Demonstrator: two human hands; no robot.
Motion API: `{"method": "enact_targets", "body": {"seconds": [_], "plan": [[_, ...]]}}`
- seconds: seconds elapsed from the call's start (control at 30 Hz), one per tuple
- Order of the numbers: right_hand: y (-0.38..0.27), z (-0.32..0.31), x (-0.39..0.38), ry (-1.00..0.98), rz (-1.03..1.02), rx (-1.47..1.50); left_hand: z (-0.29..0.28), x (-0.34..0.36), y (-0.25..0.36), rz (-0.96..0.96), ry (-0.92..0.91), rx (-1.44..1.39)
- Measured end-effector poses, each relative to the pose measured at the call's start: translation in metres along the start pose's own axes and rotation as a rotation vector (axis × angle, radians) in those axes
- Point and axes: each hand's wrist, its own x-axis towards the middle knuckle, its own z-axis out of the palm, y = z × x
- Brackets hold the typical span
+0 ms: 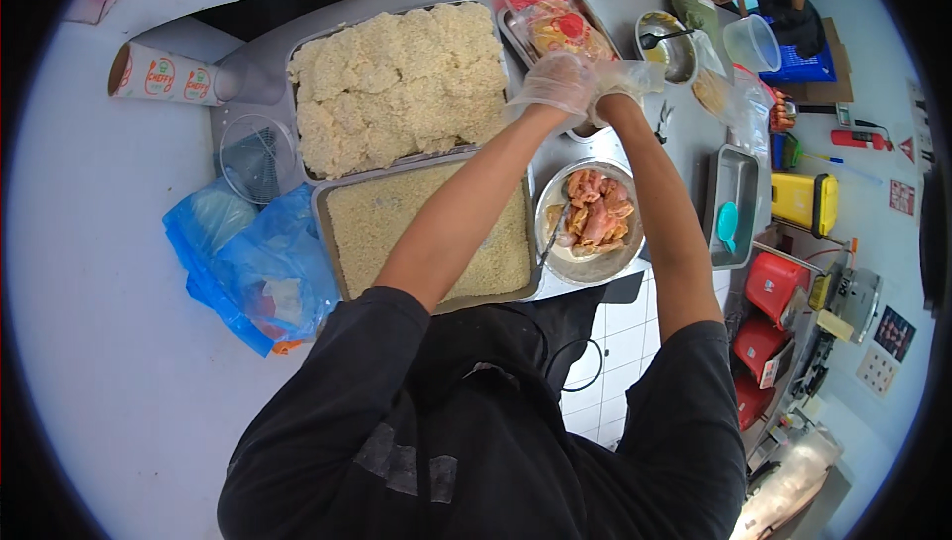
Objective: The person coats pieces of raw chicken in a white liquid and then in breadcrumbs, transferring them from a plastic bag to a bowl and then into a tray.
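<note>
Both my arms reach to the far side of the metal table. My left hand (557, 84), in a clear plastic glove, is curled against my right hand (617, 84); what its fingers hold is hidden. Loose clear plastic hangs about the right hand, whose fingers I cannot make out. Just beyond them a plastic packet (567, 29) with a red top lies in a metal tray (518, 32). Nearer me, a steel bowl (583, 270) holds raw marinated meat pieces (599, 208) and a metal utensil (551, 238).
Left of my hands stands a tray of crumb-coated pieces (397, 84); nearer is a tray of loose crumbs (436, 223). A blue plastic bag (258, 252) and wire strainer (253, 156) lie left. Rightward are a small bowl (682, 52) with black spoon and a steel pan (731, 233) with turquoise scoop.
</note>
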Motion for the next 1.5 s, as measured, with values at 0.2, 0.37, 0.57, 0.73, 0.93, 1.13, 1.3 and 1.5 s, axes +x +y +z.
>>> {"method": "enact_targets", "body": {"seconds": [0.2,0.37,0.57,0.73,0.93,1.13,1.3,1.5], "plan": [[0.006,0.017,-0.015,0.078,0.203,0.262,-0.002,-0.003,0.012,-0.011,-0.003,0.081],[0.006,-0.017,-0.028,-0.091,-0.295,0.039,-0.01,-0.003,0.0,-0.083,0.029,0.129],[0.045,-0.043,-0.056,0.248,-0.589,0.117,0.012,0.02,-0.006,-0.057,0.045,0.17],[-0.006,-0.107,-0.091,0.253,-0.227,0.592,0.018,0.053,-0.036,0.019,-0.025,0.338],[-0.012,-0.115,-0.161,0.801,0.072,0.808,-0.014,0.051,0.025,-0.168,-0.11,0.27],[-0.022,-0.109,-0.251,0.44,0.19,1.405,-0.042,0.05,-0.001,-0.068,-0.088,0.12],[-0.041,-0.026,-0.284,0.282,0.461,0.753,-0.037,-0.007,0.007,0.08,0.116,0.118],[-0.059,0.006,-0.323,0.522,0.54,0.641,-0.033,-0.224,-0.007,0.172,-0.068,-0.377]]}}
